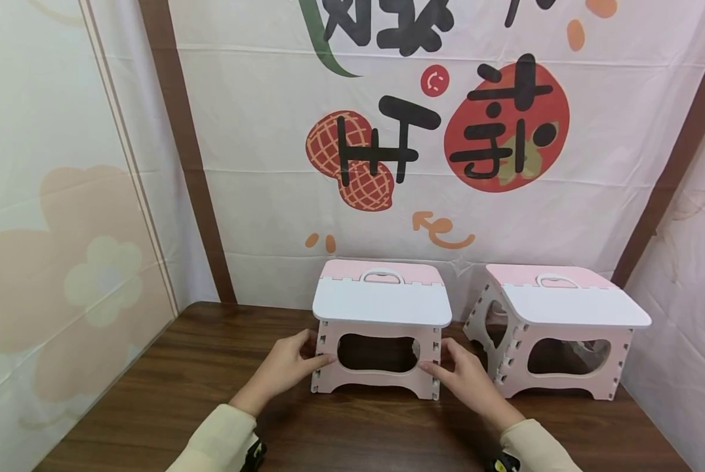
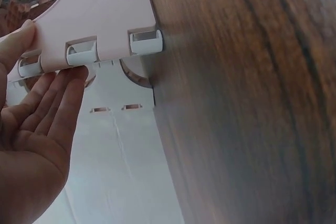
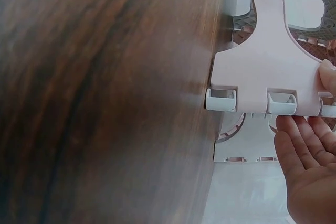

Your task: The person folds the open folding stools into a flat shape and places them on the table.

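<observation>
A pink and white folding step stool [image 1: 382,301] stands unfolded on the table, its handle on top. My left hand [image 1: 286,367] grips its left front leg edge, thumb on the front panel and fingers round the side. On the other side my right hand [image 1: 463,372] holds the right edge the same way. In the left wrist view the thumb lies on the pink panel [image 2: 105,19] with fingers behind the hinged edge. The right wrist view shows the fingers under the white hinge tabs [image 3: 282,103], thumb on the panel's face.
A second, matching folding stool [image 1: 570,308] stands unfolded to the right, angled, close to my right hand. Behind both hangs a printed cloth [image 1: 258,196] with large characters. The brown wooden table [image 1: 169,393] extends to the left and front.
</observation>
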Demonstrator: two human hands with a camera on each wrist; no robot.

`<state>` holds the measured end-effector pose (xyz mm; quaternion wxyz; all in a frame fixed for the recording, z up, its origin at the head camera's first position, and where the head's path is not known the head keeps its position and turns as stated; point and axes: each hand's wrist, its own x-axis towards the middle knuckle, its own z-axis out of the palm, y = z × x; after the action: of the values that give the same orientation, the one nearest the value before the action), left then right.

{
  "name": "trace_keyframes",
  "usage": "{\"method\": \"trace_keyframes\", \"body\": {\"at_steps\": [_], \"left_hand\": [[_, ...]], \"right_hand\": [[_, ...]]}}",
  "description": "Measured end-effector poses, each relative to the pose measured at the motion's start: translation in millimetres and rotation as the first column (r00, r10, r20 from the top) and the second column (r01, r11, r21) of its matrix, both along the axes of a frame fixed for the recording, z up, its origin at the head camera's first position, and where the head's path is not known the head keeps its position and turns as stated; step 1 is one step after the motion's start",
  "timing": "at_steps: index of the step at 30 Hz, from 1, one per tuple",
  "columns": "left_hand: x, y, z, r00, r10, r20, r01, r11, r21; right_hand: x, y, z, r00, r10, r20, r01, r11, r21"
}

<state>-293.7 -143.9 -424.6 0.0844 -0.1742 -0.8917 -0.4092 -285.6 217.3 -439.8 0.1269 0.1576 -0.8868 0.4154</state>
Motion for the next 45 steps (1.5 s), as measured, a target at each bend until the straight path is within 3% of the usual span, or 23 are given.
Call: {"method": "trace_keyframes", "body": {"at_steps": [45], "left_hand": [[-5.2, -3.9, 0.8, 0.997, -0.08, 0.02, 0.08, 0.997, 0.0]], "right_hand": [[-10.0, 8.9, 4.0, 0.993, 0.095, 0.063, -0.095, 0.995, 0.004]]}}
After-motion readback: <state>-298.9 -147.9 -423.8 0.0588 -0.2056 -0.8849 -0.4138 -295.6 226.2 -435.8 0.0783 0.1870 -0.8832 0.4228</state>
